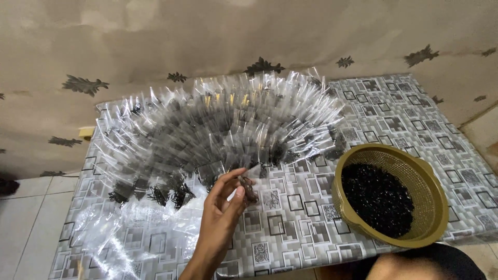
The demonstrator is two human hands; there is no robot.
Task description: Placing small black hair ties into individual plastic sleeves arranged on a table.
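Note:
My left hand (220,215) is raised over the table's front middle, fingers pinched on a small clear plastic packet (249,187) with dark pieces inside. Just beyond it lies a wide fan of many overlapping clear packets (218,129), each with small black items at its lower end. An olive-green round basket (433,194) full of tiny black pieces (377,199) stands to the right. My right hand is out of sight.
The table wears a grey cloth with a square pattern (295,223). Loose clear plastic lies at the front left (124,228). A beige wall with dark leaf motifs (207,36) rises behind. White floor tiles (26,218) show at left.

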